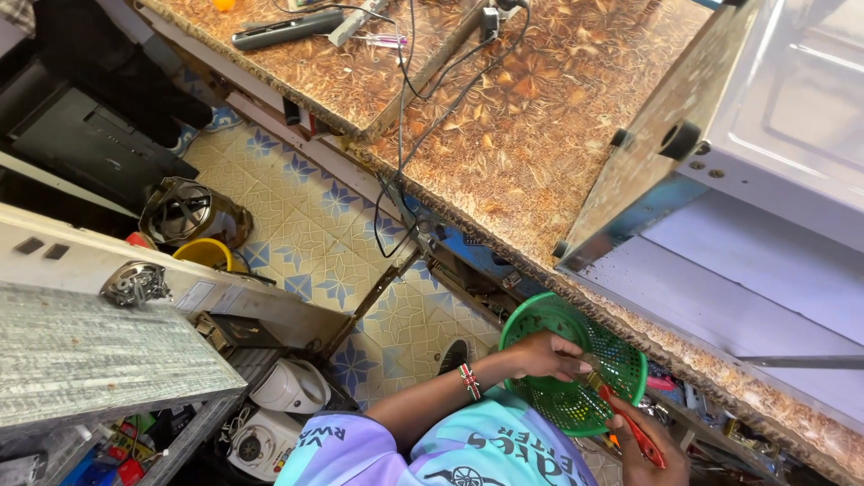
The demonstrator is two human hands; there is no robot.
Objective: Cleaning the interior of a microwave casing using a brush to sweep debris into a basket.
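I wear a short-sleeved jersey point(450, 450) in pale blue and lilac with dark printed lettering and a dark emblem across it. A beaded wristband point(469, 381) in red, green, black and white circles my left wrist. Both forearms are bare.

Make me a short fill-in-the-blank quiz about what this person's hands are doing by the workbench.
1. The left hand reaches into a round basket coloured ____.
2. The right hand holds a tool with ____ handles.
3. The wristband sits on the ____ wrist.
4. The black cables hang off the bench towards the ____ floor.

Missing words: green; red; left; tiled
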